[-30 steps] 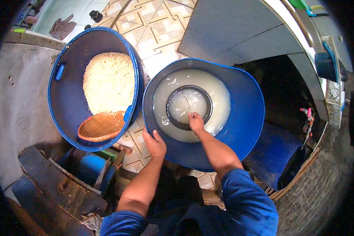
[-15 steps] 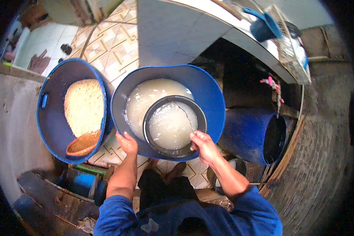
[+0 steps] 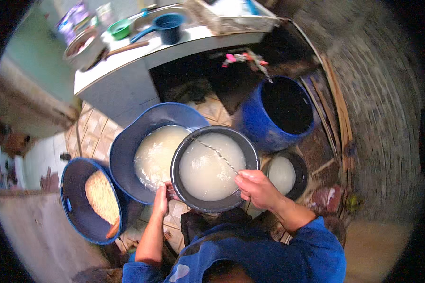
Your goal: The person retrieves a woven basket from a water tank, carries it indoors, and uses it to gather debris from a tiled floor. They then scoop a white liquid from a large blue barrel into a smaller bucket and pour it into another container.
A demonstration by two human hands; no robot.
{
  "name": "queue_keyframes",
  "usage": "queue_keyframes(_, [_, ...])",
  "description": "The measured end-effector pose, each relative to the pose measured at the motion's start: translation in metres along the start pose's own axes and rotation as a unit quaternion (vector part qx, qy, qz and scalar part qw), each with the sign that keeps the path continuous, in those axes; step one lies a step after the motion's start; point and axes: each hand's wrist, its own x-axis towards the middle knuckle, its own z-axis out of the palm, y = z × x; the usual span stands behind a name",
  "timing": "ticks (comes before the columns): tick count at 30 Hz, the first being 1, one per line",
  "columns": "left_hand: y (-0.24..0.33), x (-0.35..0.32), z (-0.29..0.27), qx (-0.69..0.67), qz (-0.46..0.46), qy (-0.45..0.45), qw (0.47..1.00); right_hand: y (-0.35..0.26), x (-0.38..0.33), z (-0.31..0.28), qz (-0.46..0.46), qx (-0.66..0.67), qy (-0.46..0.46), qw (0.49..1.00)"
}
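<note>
A black bucket [image 3: 213,203] with cloudy whitish water in it is held up in front of me. My right hand [image 3: 259,188] is closed round its twisted wire handle [image 3: 216,153]. My left hand [image 3: 161,200] is against the bucket's lower left side, fingers partly hidden behind it. Behind and to the left, a large blue tub [image 3: 127,137] holds more cloudy liquid; the bucket's left rim overlaps the tub's right side. Further left, a second blue tub [image 3: 75,181] contains pale grain-like pieces [image 3: 101,195] and a brown woven basket [image 3: 112,229], partly hidden by the rim.
To my right stands a dark container [image 3: 301,177] with whitish liquid. Beyond it is a blue barrel [image 3: 250,118] with a dark opening. A white counter [image 3: 92,80] at the back bears a blue dipper [image 3: 169,30], a green bowl [image 3: 120,29] and a pot [image 3: 82,52]. Wooden strips [image 3: 337,113] lean along the right.
The black bucket has been lifted out of the blue tub and moved right, toward me. My left hand has gone from the tub's rim to the bucket's side. The view has turned right.
</note>
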Motion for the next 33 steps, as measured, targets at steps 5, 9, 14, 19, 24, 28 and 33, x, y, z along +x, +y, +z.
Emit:
queue_keyframes(5, [0.033, -0.015, 0.134, 0.002, -0.035, -0.131, 0.991, 0.032, -0.067, -0.067, -0.052, -0.077, 0.113, 0.989])
queue_keyframes(9, [0.031, -0.021, 0.237, 0.002, -0.067, -0.177, 0.982, 0.071, -0.129, -0.128, -0.073, 0.125, 0.214, 0.966])
queue_keyframes(14, [0.025, -0.026, 0.361, 0.081, -0.060, -0.286, 0.953, 0.123, -0.201, -0.193, -0.078, 0.170, 0.390, 0.902])
queue_keyframes(19, [0.023, -0.043, 0.462, 0.152, -0.048, -0.372, 0.915, 0.161, -0.256, -0.241, -0.107, 0.221, 0.466, 0.850])
queue_keyframes(24, [0.029, -0.062, 0.532, 0.214, -0.021, -0.415, 0.884, 0.181, -0.283, -0.263, -0.104, 0.284, 0.521, 0.798])
queue_keyframes(28, [0.036, -0.075, 0.579, 0.222, 0.037, -0.440, 0.869, 0.190, -0.294, -0.278, -0.150, 0.324, 0.541, 0.761])
queue_keyframes(33, [0.053, -0.090, 0.620, 0.313, 0.075, -0.466, 0.824, 0.198, -0.296, -0.288, -0.205, 0.410, 0.549, 0.699])
